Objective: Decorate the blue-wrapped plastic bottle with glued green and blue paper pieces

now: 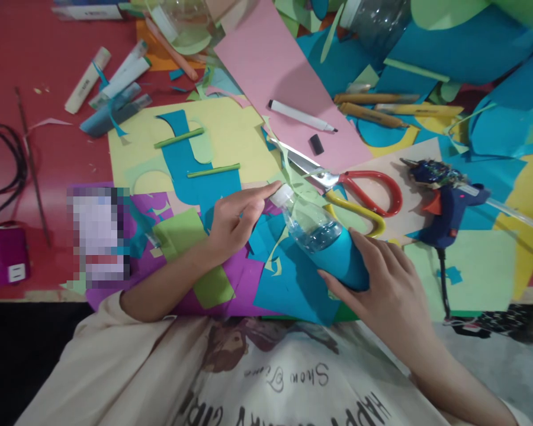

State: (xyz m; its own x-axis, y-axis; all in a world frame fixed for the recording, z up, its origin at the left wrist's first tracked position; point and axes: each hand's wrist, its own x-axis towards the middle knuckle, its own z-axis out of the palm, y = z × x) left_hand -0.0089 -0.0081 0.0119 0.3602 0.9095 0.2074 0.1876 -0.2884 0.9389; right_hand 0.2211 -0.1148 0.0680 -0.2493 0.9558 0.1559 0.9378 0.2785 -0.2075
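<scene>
Bottle [313, 231], blue-wrapped, contents unclear; right hand [388, 281], grip clamped round it; left hand [234, 223] at white cap [283, 196], grip: cannot tell.

- Head-worn camera, sole view; looks forward and steeply down.
- Close range: hands [388, 275] near mid-frame.
- Near edge of worktop [9, 71] crosses lower frame; wearer's shirt [270, 384] below it.

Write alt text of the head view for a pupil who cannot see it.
A person's right hand grips a clear bottle by its blue wrap while the left hand is at the white cap. Nearby lie scissors, a marker, a glue gun and cut paper.
</scene>
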